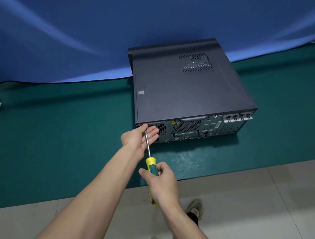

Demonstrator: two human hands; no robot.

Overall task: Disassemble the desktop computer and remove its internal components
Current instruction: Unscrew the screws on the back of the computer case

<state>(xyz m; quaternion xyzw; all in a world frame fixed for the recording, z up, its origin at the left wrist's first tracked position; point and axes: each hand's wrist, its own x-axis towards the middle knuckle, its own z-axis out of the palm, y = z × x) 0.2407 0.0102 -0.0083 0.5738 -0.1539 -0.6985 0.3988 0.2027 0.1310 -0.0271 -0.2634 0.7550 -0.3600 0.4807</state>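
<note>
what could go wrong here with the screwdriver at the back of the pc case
1. The screwdriver tip sits at the back panel's upper left corner, and the left hand lies open right beside the shaft. A slip could jab those fingers.
2. The right hand grips the handle at a slant to the panel, so the tip may cam out and strip the screw.
3. The computer case lies flat on the green mat with neither hand bracing it, so pushing might slide it away.
</note>
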